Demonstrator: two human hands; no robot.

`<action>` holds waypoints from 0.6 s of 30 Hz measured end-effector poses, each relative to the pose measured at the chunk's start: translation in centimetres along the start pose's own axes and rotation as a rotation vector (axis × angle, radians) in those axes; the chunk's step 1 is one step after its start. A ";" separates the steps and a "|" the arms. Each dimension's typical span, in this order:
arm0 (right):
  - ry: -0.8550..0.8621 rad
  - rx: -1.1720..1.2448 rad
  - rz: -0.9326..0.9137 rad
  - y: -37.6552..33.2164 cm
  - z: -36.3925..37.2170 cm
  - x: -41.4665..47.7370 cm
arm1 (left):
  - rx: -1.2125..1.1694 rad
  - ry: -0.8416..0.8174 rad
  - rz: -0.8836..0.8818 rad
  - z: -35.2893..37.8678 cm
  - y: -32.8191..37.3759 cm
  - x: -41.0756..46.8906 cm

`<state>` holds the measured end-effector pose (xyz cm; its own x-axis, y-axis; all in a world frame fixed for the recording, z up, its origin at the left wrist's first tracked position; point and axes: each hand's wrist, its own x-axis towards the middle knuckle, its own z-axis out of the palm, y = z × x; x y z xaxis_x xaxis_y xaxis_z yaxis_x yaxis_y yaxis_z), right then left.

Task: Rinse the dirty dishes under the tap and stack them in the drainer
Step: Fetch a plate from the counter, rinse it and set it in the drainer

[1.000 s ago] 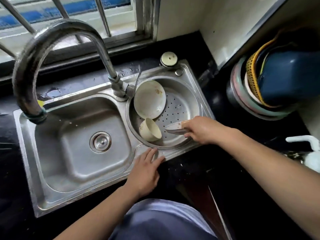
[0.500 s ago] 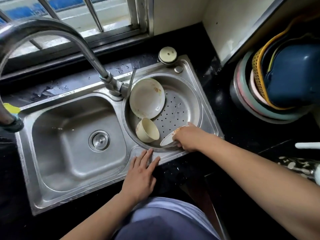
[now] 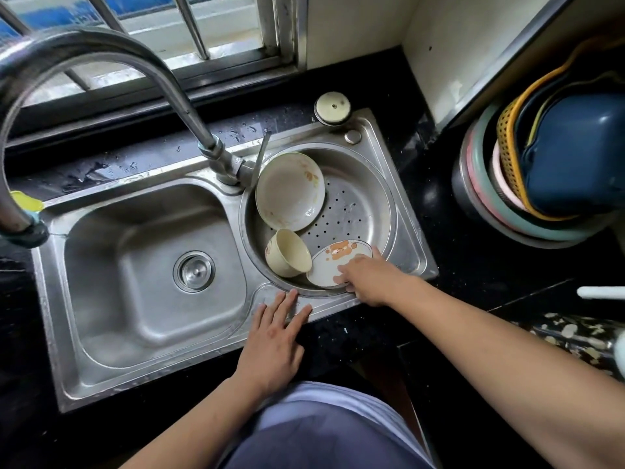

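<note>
Cream round orange-printed saucer [image 3: 329, 265] under the right hand [image 3: 372, 279] — grip we cannot tell; left hand [image 3: 274, 336] flat, empty — may slip onto the tipped cream cup [image 3: 287, 253], we judge.

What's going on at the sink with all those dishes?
A person is at the sink doing dishes. Their right hand touches a small orange-patterned plate lying in the round drainer, next to a cup on its side and a bigger plate leaning against the drainer's wall. The left hand rests flat on the sink's front edge. No water shows at the tap.
</note>
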<state>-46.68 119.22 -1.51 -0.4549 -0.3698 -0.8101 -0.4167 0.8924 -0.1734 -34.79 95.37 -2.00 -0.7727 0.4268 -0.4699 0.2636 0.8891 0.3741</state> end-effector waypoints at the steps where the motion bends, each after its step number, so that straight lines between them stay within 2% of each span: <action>1: 0.004 -0.002 -0.001 0.1 0.2 0.2 | -0.001 -0.005 -0.003 0.0 0.0 0.0; 8: 0.027 0.137 0.035 0.3 0.6 0.4 | -0.006 0.010 0.001 0.2 -0.1 -0.1; 18: 0.025 0.150 0.060 -0.5 0.7 0.2 | -0.013 0.032 0.008 0.6 -0.3 -0.1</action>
<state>-46.01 118.85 -1.97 -0.4959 -0.3194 -0.8075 -0.2666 0.9410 -0.2085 -34.46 95.15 -2.59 -0.7884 0.4283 -0.4415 0.2624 0.8833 0.3885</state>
